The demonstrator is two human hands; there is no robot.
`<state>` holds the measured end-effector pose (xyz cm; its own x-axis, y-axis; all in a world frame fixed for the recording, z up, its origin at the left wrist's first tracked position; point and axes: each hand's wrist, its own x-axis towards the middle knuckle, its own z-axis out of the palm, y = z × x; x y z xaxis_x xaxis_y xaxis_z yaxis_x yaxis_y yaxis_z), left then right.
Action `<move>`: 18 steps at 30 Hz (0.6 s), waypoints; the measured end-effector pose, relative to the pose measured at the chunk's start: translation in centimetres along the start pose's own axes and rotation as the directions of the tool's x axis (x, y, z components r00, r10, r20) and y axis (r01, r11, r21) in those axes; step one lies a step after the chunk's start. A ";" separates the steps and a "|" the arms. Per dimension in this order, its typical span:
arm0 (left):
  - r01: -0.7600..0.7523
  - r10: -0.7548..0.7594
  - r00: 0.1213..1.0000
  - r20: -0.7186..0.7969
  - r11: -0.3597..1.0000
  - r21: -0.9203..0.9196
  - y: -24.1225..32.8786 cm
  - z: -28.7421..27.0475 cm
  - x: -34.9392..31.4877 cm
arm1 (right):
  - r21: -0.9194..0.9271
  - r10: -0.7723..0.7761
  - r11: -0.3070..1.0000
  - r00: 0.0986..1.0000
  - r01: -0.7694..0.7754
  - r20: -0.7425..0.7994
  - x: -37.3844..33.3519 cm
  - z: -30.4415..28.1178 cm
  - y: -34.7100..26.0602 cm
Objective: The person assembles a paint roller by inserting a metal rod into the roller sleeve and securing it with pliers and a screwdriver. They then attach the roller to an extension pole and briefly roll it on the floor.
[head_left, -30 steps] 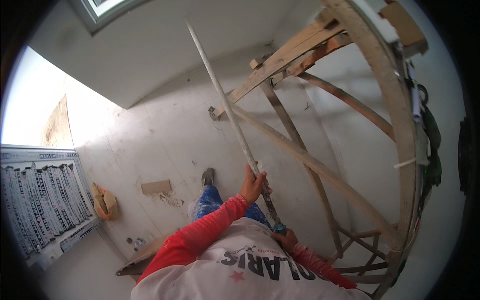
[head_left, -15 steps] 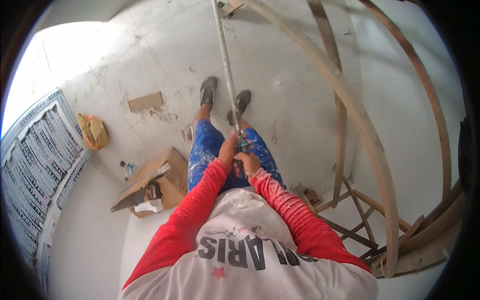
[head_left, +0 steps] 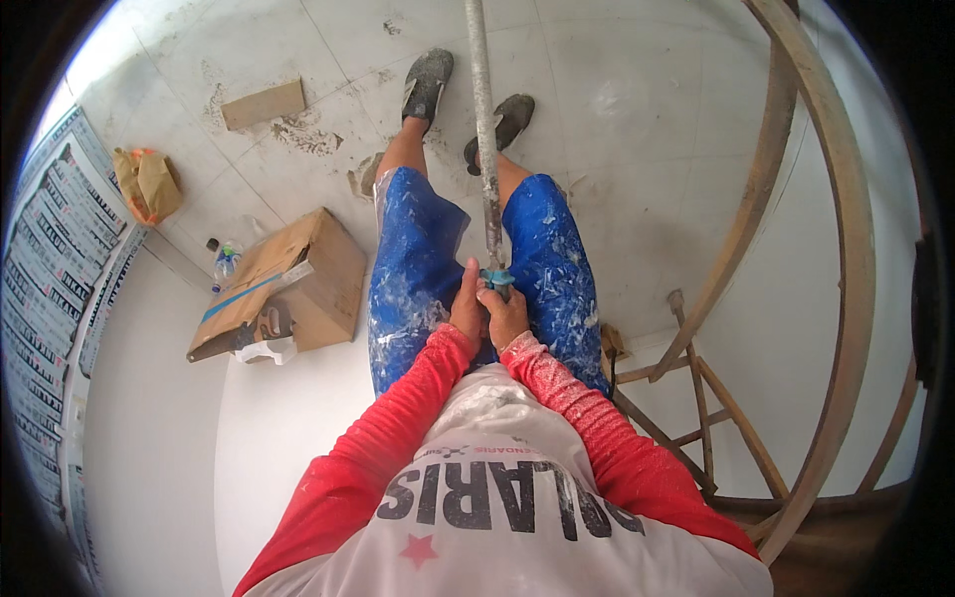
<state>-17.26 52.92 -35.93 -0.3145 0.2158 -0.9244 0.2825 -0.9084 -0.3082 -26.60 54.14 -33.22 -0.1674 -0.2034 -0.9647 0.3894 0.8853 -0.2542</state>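
A long, whitish, paint-crusted pole [head_left: 481, 119] runs from my hands up past the top edge of the view. At its near end sits a blue-green grip [head_left: 497, 280]. My right hand [head_left: 505, 316] is closed around this grip, thumb on top. Against its left side my left hand [head_left: 467, 306] is closed too, with its thumb straight up along the grip. The lower part of the grip is hidden by my fingers. Both hands are in front of my blue, white-spattered shorts [head_left: 413, 269], and the pole passes between my legs and shoes.
To the left an open cardboard box [head_left: 333, 284] stands near a plastic bottle [head_left: 227, 261] and a tan bag [head_left: 149, 184]. A flat brown board [head_left: 263, 104] lies on the tiled floor [head_left: 637, 159] beside crumbled debris. Wooden framing [head_left: 851, 249] rises on the right.
The floor, box and shoes have shifted upward in the view, and the wooden frame has moved right. The pole now runs more nearly straight up. Both hands keep their hold on the grip.
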 end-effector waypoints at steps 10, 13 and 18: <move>-0.310 0.319 0.931 -0.178 0.947 0.077 -1.9 -1.2 4.0 | -0.231 -0.113 0.967 0.994 0.110 -0.001 1.8 0.5 0.8; -0.382 0.560 0.814 -0.156 0.717 0.583 -5.0 -2.9 4.4 | -0.217 -0.112 0.970 0.994 0.108 -0.008 0.7 0.5 -0.1; -0.105 0.097 0.933 -0.348 0.995 -0.002 1.2 2.3 0.9 | -0.001 -0.022 1.000 0.995 0.022 0.093 2.8 -0.6 -0.2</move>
<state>-19.30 51.17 -36.63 0.0494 0.2373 -0.9702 0.3159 -0.9252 -0.2102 -27.66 53.59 -35.84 -0.0911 -0.2606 -0.9611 0.3842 0.8812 -0.2753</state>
